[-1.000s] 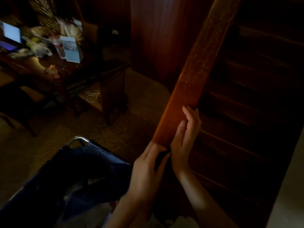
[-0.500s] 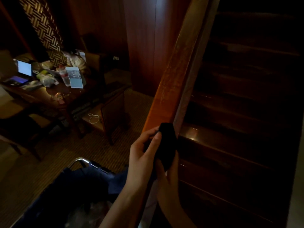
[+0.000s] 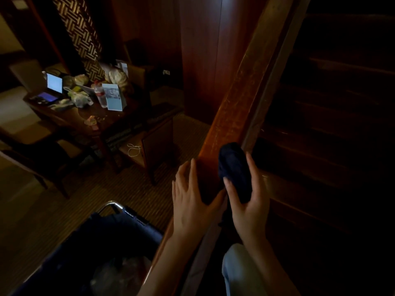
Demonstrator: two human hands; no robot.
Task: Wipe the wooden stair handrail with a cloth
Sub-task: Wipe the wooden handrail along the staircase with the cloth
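Dark cloth held against handrail
Right grip curls round the cloth on the handrail's lower stretch; left grip, fingers spread, rests flat beside it. Cluttered bench well apart, left.

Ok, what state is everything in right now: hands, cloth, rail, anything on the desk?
Wooden handrail: sloping upward, pale streaks on top.
Dark cloth: bunched, at the handrail's right edge.
Right hand: grips the cloth.
Left hand: open, fingers straight, against the handrail's left side.
Laptop: open, screen lit.
Water bottle: upright.
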